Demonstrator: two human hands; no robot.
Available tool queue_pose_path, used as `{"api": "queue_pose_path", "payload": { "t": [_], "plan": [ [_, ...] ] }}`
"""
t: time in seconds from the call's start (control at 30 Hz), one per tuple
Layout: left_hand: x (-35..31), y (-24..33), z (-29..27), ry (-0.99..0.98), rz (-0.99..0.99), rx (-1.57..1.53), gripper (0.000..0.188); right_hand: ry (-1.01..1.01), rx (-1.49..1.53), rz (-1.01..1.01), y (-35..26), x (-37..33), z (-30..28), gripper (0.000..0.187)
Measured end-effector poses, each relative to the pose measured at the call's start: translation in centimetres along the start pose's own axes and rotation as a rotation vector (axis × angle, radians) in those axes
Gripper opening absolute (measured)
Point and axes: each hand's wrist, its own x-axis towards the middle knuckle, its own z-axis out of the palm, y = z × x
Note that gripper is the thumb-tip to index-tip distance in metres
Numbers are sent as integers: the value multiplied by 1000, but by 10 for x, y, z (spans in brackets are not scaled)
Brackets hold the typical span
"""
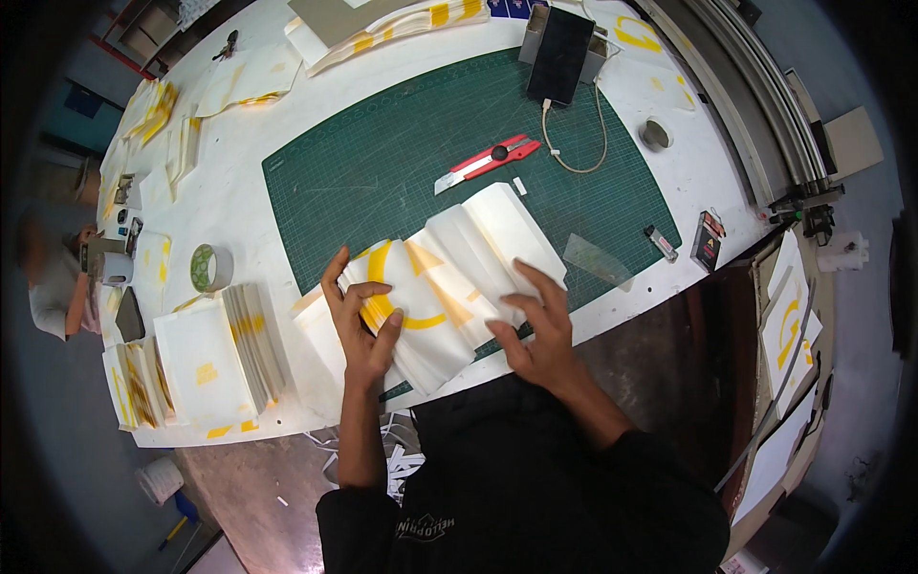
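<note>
A fanned stack of white folded paper sheets with yellow print (435, 287) lies across the near edge of the green cutting mat. On its left end rests my left hand (363, 320), fingers apart, thumb and forefinger on the yellow-printed top sheet. My right hand (540, 330) is over the right part of the stack, its fingers spread and the fingertips at the paper. Whether any fingertip reaches under a sheet is hidden. Beyond the stack lies a red utility knife (488, 163) with its blade out.
Around the cutting mat (382, 143) are a phone (560, 55) on a cable, a clear plastic strip (598, 262), a lighter (660, 243) and a small black box (708, 239). Paper bundles (206, 359) and a tape roll (210, 267) sit left. Another person (57, 277) is far left.
</note>
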Motion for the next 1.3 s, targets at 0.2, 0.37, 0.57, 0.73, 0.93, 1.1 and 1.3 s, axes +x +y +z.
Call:
{"api": "queue_pose_path", "payload": {
  "t": [0.2, 0.37, 0.57, 0.73, 0.93, 1.1, 1.3],
  "plan": [
    [2, 2, 0, -7, -5, -2, 32, 113, -18, 155, 8, -2, 22, 31],
    [1, 2, -1, -10, -11, -36, 31, 70, -149, 322, 4, 9, 24, 34],
    [0, 7, -2, -38, -39, -66, 25, 166, 27, 206, -19, 5, 35, 28],
    [0, -4, -4, -42, 28, -15, 28, 86, 199, -108, -69, 1, 56, 28],
    [5, 4, 4, -29, -69, -79, 47, -36, 380, -112, -63, 2, 50, 33],
    [2, 4, 7, 33, -68, -68, 52, 151, -155, -5, -8, -2, 19, 36],
    [2, 2, 1, -49, -1, 86, 40, 69, -696, 123, 28, -10, 8, 42]
  ]
}}
